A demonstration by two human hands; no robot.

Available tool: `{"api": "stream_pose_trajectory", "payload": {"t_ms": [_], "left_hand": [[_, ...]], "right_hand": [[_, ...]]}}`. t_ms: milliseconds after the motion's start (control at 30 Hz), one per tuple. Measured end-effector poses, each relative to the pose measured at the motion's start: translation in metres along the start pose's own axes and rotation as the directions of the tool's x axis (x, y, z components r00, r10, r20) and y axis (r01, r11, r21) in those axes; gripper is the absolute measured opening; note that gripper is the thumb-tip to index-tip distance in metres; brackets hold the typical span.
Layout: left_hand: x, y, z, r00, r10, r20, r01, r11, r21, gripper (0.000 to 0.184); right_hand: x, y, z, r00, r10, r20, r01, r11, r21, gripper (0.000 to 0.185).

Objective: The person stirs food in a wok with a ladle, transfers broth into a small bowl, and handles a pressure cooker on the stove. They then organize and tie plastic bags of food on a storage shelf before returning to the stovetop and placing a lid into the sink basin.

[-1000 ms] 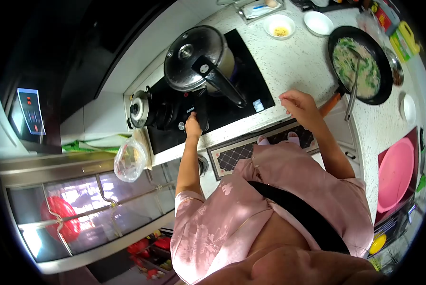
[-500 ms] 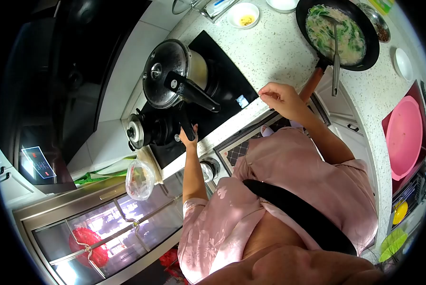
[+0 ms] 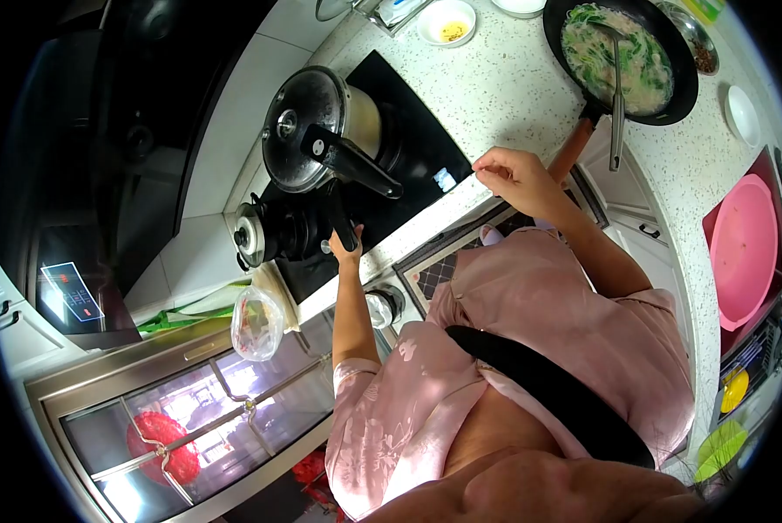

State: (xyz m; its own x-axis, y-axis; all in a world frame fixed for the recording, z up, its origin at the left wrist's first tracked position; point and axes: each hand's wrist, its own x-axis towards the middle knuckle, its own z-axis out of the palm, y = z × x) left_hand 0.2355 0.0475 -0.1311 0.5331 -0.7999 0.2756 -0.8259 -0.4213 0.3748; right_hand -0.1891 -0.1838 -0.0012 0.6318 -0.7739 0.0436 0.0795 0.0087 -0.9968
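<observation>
My left hand point(image 3: 347, 247) is at the front of the black cooktop point(image 3: 430, 139), its fingers curled beneath the pressure cooker's lower handle point(image 3: 338, 209). That handle hides what the fingers grip; a silver stove knob point(image 3: 325, 247) shows right beside them. The pressure cooker point(image 3: 299, 126) stands on the cooktop with its lid on, the lid handle point(image 3: 356, 164) turned away from the lower one. Over the counter edge hangs my right hand point(image 3: 511, 177), fingers bent together and nothing seen in them. Near it is the brown handle point(image 3: 572, 150) of a wok point(image 3: 680, 91) holding greens in pale broth and a ladle point(image 3: 617, 105).
A small lidded pot point(image 3: 250, 237) sits at the cooktop's left end, beside a clear plastic bag point(image 3: 257, 324). White bowls point(image 3: 434, 39) line the back counter. On the right are a pink basin point(image 3: 744, 253), a white bowl point(image 3: 741, 116) and a metal bowl point(image 3: 700, 54).
The view has shifted very slightly. Both hands stay in nearly the same places, and the cooker and wok have not moved.
</observation>
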Motion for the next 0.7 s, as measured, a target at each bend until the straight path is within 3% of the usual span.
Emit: {"api": "stream_pose_trajectory", "payload": {"t_ms": [67, 200, 267, 600, 700], "left_hand": [[0.0, 0.006, -0.004, 0.981, -0.162, 0.105, 0.157, 0.986, 0.057, 0.04], [0.001, 0.017, -0.009, 0.987, -0.129, 0.098, 0.123, 0.99, 0.071, 0.038], [0.004, 0.042, -0.022, 0.998, 0.042, 0.053, -0.049, 0.989, 0.143, 0.037], [0.005, 0.044, -0.023, 0.997, -0.001, 0.08, -0.016, 0.976, 0.216, 0.038], [0.006, 0.033, -0.018, 0.992, -0.083, 0.09, 0.064, 0.98, 0.191, 0.037]], "right_hand": [[0.0, 0.0, -0.001, 1.0, 0.001, 0.001, -0.001, 1.0, -0.018, 0.01], [-0.002, 0.0, -0.003, 1.0, 0.0, 0.0, 0.0, 0.998, -0.061, 0.011], [-0.002, 0.003, -0.003, 1.0, 0.0, -0.001, 0.0, 0.998, -0.067, 0.011], [-0.002, 0.003, -0.005, 1.0, 0.003, -0.008, -0.004, 0.998, -0.064, 0.011], [0.0, 0.003, -0.005, 1.0, 0.027, 0.011, -0.027, 0.999, -0.033, 0.012]]}}
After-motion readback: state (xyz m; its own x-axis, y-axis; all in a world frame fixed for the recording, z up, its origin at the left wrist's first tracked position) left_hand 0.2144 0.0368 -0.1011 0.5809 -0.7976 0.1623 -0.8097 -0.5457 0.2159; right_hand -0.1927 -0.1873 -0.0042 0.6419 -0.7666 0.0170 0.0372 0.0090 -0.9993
